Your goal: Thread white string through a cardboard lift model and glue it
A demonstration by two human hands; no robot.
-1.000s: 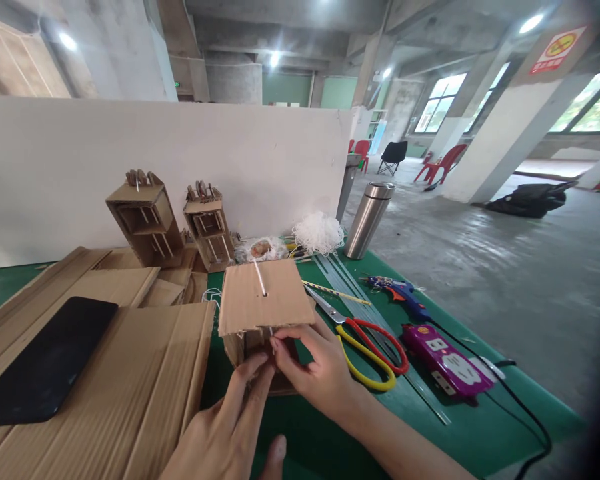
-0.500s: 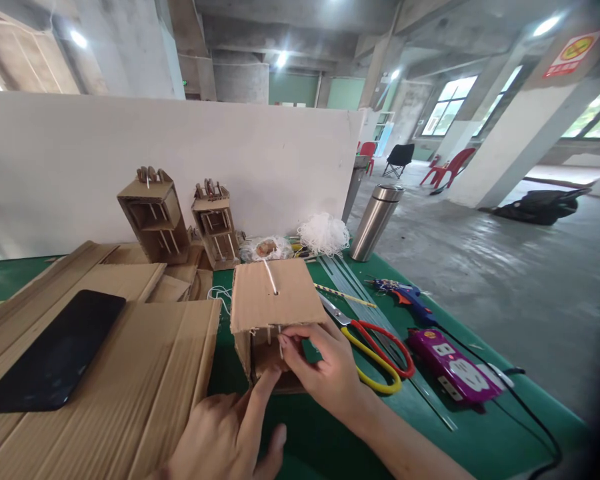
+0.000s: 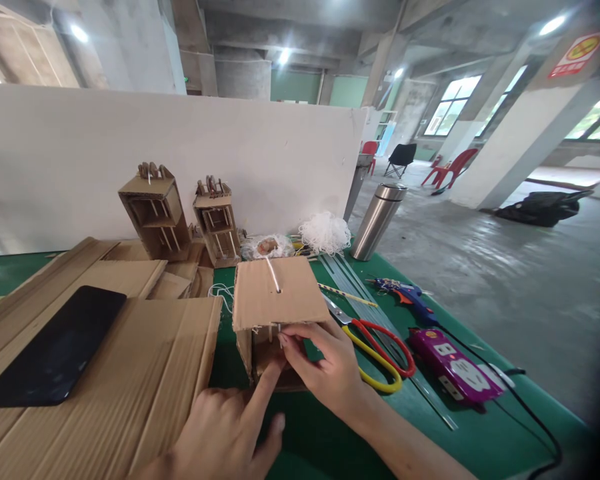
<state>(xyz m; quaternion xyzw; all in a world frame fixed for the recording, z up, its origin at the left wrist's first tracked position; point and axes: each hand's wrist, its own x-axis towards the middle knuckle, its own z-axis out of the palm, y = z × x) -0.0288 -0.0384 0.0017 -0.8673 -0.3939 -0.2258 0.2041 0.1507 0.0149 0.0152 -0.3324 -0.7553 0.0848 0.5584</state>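
Already the cardboard box stood folded on the green bench, a white stick through its top. The right hand pinched something small at its open front; the left hand, index finger extended, touched inside. Assembly looked unfinished.

Workshop hall: bare concrete pillars, craft table with scissors.

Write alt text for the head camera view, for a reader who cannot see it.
Two bare hands work at the open front of a small cardboard box on a green table: the right hand pinches a thin stick under its top panel, and the left hand points a forefinger inside. Scissors lie to the right and a black phone on cardboard sheets to the left.
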